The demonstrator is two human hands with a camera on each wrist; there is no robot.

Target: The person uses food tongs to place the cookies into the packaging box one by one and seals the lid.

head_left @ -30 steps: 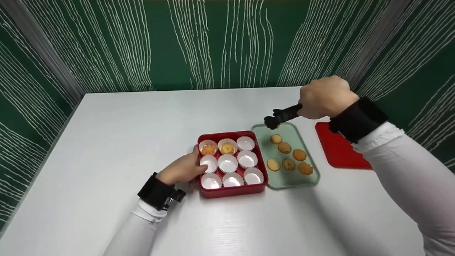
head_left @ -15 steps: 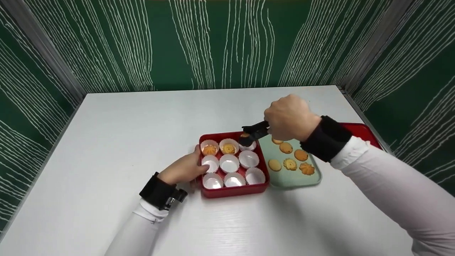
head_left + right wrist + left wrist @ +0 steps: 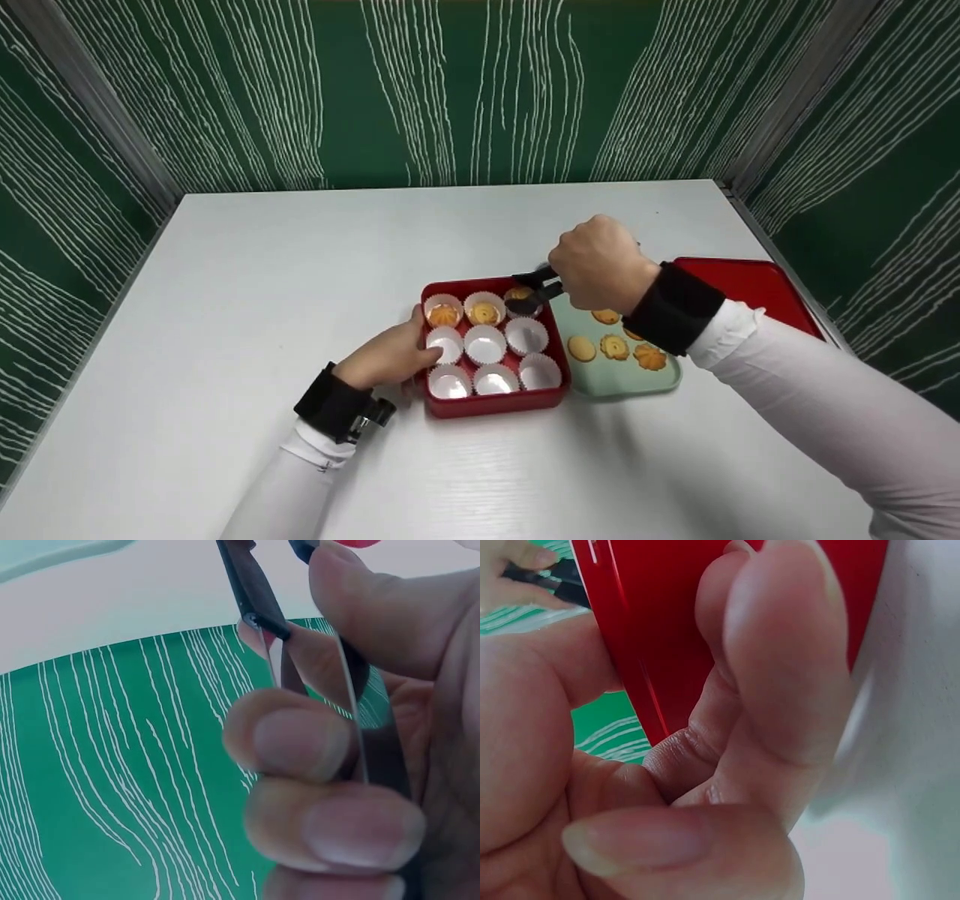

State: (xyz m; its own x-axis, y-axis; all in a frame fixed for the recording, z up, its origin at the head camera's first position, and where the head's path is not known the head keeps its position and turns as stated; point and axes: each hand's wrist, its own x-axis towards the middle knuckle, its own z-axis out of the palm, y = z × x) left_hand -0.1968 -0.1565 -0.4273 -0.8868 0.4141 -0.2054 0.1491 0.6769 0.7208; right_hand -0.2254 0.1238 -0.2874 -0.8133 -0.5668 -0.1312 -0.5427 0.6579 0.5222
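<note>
My left hand [image 3: 386,356] grips the left side of a red square box [image 3: 495,406], its thumb over the rim. Rows of white paper cups [image 3: 484,344] fill the box. Two back cups hold a flower-shaped cookie [image 3: 443,316] and a ring-patterned cookie [image 3: 484,313]. My right hand [image 3: 600,262] holds black tongs [image 3: 553,290], its fingers wrapped round the handles in the right wrist view. The tongs' tips are at the back right cup, where a cookie [image 3: 517,293] shows between them. Whether they still pinch it, I cannot tell.
Right beside the box lies a pale green tray [image 3: 626,384] with several cookies [image 3: 615,347], partly hidden by my right hand. A red tray [image 3: 750,289] lies farther right, behind my right forearm. Green walls with white lines stand behind and beside the white table [image 3: 300,255].
My right hand has moved left and down with the tongs, from above the green tray to the back right cup, bringing a cookie there. My left hand stays on the box.
</note>
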